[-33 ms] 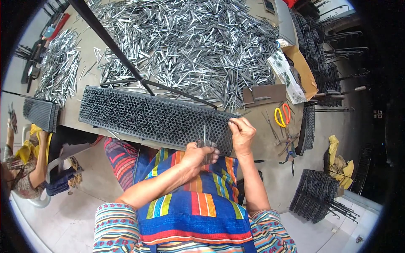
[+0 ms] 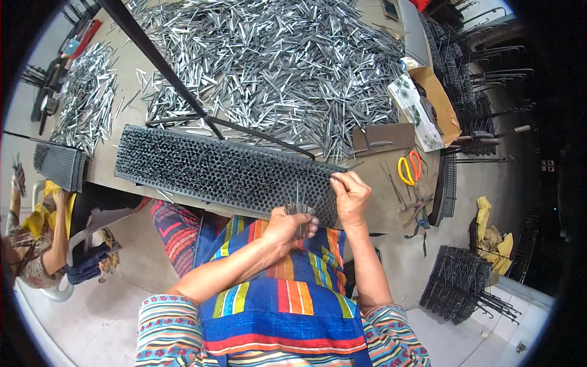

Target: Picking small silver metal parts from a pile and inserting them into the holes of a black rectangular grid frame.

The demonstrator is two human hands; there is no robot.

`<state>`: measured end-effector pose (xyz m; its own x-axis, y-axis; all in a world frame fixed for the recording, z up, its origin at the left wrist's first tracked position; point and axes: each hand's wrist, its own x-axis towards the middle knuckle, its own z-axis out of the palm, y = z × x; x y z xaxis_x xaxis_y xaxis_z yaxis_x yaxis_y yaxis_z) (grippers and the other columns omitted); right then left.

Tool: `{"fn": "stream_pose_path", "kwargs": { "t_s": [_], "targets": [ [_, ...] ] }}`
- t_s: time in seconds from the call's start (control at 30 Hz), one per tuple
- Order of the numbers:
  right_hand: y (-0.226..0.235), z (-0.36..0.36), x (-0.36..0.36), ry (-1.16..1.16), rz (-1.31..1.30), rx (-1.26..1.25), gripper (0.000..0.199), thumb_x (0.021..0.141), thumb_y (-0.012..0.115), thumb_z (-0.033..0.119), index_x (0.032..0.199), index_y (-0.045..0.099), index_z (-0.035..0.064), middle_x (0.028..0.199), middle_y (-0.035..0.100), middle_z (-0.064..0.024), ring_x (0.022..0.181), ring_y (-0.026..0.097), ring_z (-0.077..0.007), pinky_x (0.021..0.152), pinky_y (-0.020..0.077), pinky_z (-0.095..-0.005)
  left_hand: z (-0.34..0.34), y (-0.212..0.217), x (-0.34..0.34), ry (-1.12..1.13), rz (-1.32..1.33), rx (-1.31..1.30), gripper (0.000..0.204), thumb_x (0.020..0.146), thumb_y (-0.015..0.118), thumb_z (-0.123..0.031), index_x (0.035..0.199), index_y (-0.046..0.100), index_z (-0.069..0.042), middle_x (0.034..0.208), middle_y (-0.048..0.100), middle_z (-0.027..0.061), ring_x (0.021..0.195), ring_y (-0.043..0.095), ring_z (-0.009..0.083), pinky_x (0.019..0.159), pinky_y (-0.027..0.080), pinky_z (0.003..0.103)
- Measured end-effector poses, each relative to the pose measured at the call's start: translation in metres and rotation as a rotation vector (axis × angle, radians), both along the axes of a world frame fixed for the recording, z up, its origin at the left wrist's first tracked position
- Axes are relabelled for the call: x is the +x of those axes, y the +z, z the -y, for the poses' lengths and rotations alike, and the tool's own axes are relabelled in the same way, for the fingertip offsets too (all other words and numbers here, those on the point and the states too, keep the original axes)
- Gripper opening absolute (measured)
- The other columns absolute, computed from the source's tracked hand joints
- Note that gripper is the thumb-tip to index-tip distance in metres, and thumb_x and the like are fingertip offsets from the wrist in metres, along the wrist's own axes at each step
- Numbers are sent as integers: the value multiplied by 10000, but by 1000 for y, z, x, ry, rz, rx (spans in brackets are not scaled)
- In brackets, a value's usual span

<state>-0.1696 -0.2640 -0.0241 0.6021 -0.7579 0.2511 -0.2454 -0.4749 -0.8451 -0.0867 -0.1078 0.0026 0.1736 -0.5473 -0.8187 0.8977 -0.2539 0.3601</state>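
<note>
A long black board (image 2: 244, 174) full of round holes lies slanted along the table's near edge. Dark pins stand thickly in its left part, while many holes toward the right show bare. Below its right part, my left hand (image 2: 286, 230) is closed around a bundle of thin metal rods (image 2: 298, 205), their ends pointing up over the board. My right hand (image 2: 351, 199) is at the board's right end, thumb and forefinger pinched together at its top corner. Whatever lies between those fingertips is too small or hidden to make out.
A heap of loose metal rods (image 2: 263, 73) covers the far table. A black metal frame (image 2: 177, 85) crosses above the board. Right are orange-and-yellow-handled pliers (image 2: 408, 168), a brown plate (image 2: 391, 136) and an open cardboard box (image 2: 437, 101). Another person (image 2: 46, 238) works at left beside a second board (image 2: 58, 165).
</note>
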Motion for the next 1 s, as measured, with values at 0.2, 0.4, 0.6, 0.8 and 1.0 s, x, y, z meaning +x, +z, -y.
{"fn": "stream_pose_path", "kwargs": {
  "t_s": [0.2,0.4,0.6,0.8,1.0],
  "targets": [
    [6,6,3,39,-87,-82,100,746,670,-29,845,679,-24,717,622,-117,623,613,-200,582,469,-292,3,1,0,-2,11,5,97,855,583,15,939,631,26,812,682,137,667,663,220,618,577,335],
    [5,2,0,51,-89,-113,104,746,667,-23,848,684,-17,732,623,-114,605,599,-200,572,461,-284,3,-2,-1,15,-18,-4,111,851,591,11,954,631,13,816,682,128,673,664,219,628,575,330],
    [9,-20,-20,97,-27,719,137,789,700,23,912,668,-28,724,639,-16,614,569,-48,536,456,-217,6,1,-3,-2,-17,-30,131,837,601,27,962,638,9,816,687,127,663,669,215,609,578,322],
    [5,-37,-32,-11,215,1041,67,814,670,-7,880,661,-10,687,622,-7,506,498,-25,439,370,-189,7,6,-6,-64,42,-19,142,841,594,35,969,649,10,829,693,126,661,674,204,590,578,312],
    [0,-12,-26,-276,388,521,54,828,654,-26,880,649,-15,687,595,-7,484,454,-31,436,338,-178,3,-3,-11,-85,122,23,151,860,567,27,978,656,-2,836,693,118,669,668,186,583,560,295]
  ]
}}
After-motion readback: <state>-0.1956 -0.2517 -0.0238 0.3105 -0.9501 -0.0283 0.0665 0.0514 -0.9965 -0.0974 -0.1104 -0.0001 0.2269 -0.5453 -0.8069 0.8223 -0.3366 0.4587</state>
